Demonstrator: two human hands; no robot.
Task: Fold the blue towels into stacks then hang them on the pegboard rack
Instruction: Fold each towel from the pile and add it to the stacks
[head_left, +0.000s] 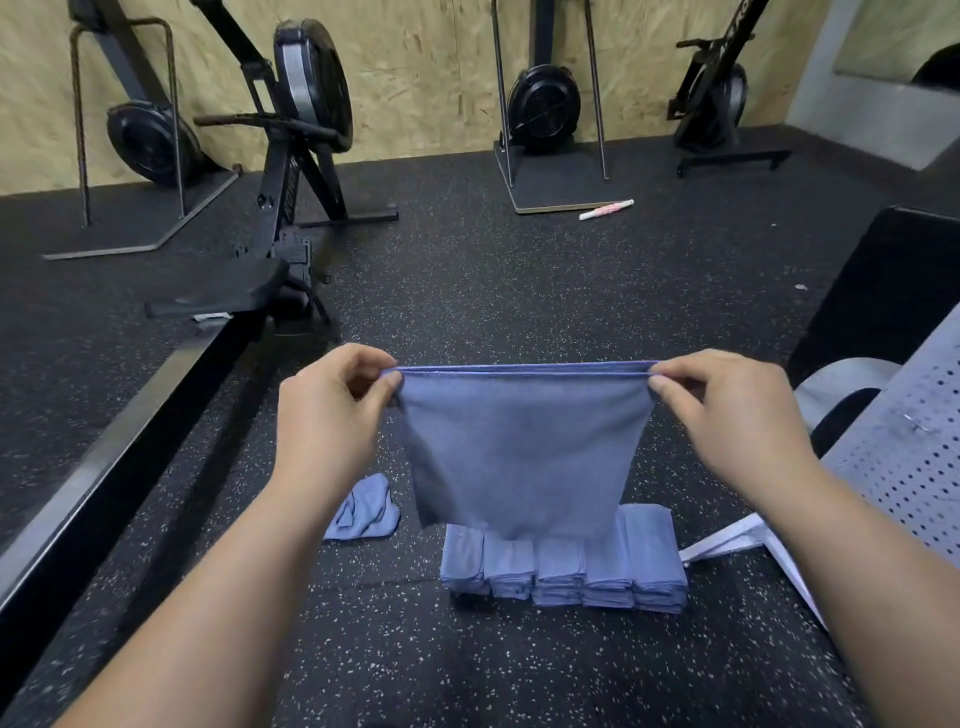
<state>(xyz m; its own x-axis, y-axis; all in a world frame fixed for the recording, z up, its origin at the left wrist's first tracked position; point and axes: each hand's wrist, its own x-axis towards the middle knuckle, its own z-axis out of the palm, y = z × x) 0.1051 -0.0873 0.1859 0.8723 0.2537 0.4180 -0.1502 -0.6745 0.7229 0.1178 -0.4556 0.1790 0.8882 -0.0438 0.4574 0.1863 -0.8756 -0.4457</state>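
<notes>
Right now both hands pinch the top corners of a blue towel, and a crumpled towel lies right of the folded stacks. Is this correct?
Not quite: the head view shows the crumpled towel lying left of the folded stacks, not right. The left hand and right hand do pinch the blue towel by its top corners.

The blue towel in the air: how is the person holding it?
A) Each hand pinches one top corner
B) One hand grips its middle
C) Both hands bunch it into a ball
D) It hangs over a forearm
A: the left hand and the right hand each pinch a top corner of the towel, so it hangs stretched flat between them above the folded stacks.
</notes>
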